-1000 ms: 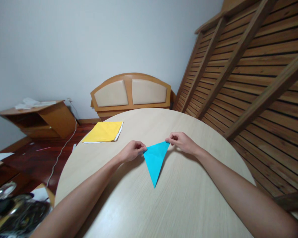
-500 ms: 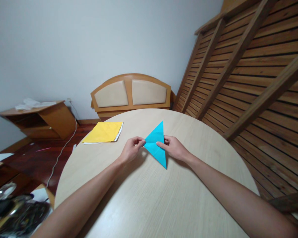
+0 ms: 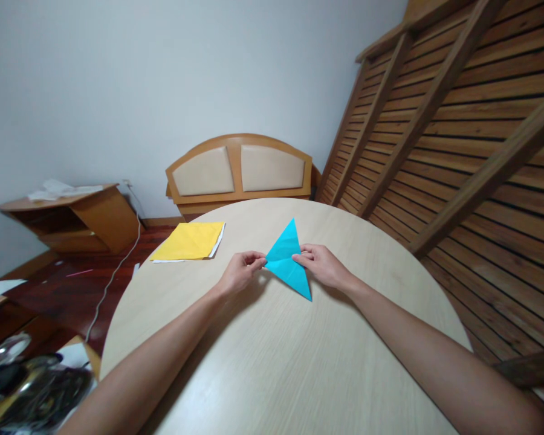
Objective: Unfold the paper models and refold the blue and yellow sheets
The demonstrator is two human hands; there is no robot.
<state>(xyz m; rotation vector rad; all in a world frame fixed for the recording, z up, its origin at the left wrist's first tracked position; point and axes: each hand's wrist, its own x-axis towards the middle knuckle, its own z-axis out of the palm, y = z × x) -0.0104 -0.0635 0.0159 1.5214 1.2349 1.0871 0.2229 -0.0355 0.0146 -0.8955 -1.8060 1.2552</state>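
A sheet of blue paper (image 3: 284, 254), folded into a triangle with faint creases, is held over the middle of the round table (image 3: 335, 362). My left hand (image 3: 241, 272) pinches its left corner between thumb and fingers. On the opposite long edge, my right hand (image 3: 323, 264) grips the paper near its middle, thumb on top and fingers behind. One point of the triangle aims away from me and another towards me on the right. The fingertips behind the paper are hidden.
Yellow paper (image 3: 190, 240) lies over white sheets at the table's left edge. Beyond the table stands a padded headboard (image 3: 238, 166). A slatted wooden frame (image 3: 435, 139) leans at the right. At the left are a low cabinet (image 3: 109, 220) and a white cable (image 3: 113, 281).
The blue triangle has turned slightly, its near point shifting right and up and its far point left. My right hand has moved a little right and shows less thumb over the paper.
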